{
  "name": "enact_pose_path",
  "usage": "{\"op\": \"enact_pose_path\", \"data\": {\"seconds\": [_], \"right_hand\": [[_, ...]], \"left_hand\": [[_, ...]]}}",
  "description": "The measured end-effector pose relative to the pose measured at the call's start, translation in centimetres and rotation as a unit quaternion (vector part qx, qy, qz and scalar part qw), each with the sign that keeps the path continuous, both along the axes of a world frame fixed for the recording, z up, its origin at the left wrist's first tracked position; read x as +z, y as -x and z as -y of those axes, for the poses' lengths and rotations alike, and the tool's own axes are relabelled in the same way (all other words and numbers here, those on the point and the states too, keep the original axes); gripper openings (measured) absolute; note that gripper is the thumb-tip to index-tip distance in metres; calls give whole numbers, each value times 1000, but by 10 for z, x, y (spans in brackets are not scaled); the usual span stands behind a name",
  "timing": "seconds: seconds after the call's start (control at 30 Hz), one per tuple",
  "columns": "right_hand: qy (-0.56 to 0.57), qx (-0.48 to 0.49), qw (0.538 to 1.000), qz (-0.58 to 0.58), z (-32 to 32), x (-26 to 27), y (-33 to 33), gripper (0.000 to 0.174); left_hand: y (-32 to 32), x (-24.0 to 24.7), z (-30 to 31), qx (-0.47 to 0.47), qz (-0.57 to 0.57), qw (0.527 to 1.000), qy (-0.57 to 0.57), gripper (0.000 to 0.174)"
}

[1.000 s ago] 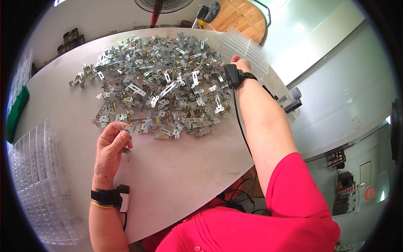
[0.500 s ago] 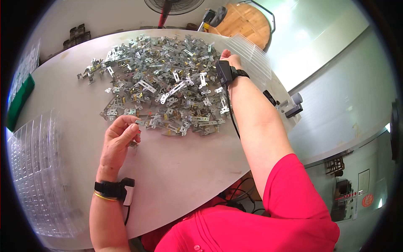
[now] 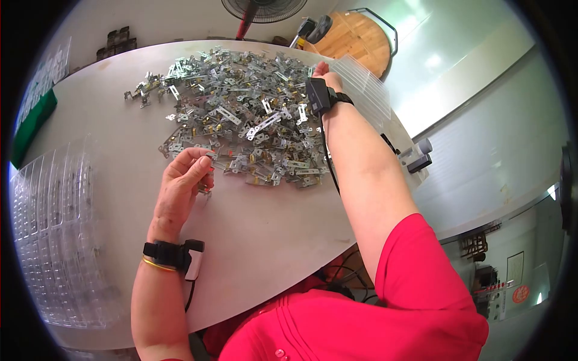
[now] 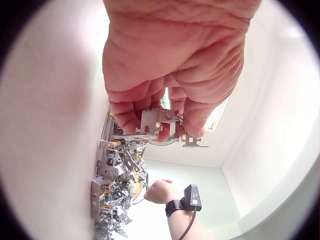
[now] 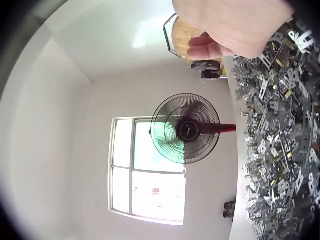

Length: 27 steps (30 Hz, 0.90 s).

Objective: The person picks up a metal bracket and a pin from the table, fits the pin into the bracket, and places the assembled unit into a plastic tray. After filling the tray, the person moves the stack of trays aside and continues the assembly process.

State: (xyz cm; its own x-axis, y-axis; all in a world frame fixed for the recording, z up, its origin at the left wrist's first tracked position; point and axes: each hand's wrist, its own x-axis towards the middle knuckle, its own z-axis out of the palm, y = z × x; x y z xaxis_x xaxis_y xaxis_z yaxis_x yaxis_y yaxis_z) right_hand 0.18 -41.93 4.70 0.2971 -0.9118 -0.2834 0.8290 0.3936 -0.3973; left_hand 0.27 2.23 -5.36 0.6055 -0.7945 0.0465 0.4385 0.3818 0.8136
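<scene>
The left hand (image 3: 180, 186) is at the near left edge of a wide pile of small metal brackets (image 3: 241, 108). Between its thumb and curled fingers it pinches metal brackets (image 4: 155, 122), seen close in the left wrist view. The right hand (image 3: 328, 75) is over the pile's far right side, by a clear plastic tray (image 3: 367, 90). In the right wrist view the right hand (image 5: 230, 25) shows bent fingers; whether anything is between them is hidden.
Stacked clear plastic trays (image 3: 54, 240) lie at the table's left, with a green object (image 3: 34, 127) behind them. A clamp-like device (image 3: 415, 155) is on the right edge. A fan (image 3: 262, 9) and round wooden top (image 3: 355, 45) stand beyond.
The left hand has moved forward and right in the head view, still pinching the brackets. The right hand has shifted slightly left and away. The head view has shifted too.
</scene>
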Motion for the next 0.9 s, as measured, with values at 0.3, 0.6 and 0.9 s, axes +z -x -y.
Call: {"op": "enact_pose_path", "data": {"seconds": [0.3, 0.6, 0.9], "right_hand": [[14, 144, 984, 104, -155, 45, -75, 12], [142, 405, 902, 56, -193, 14, -59, 10], [393, 557, 715, -151, -227, 16, 46, 15]], "left_hand": [[-4, -5, 1, 25, -45, 998, 26, 16], [-6, -7, -2, 31, -63, 997, 34, 16], [-5, 2, 6, 98, -91, 991, 27, 16]]}}
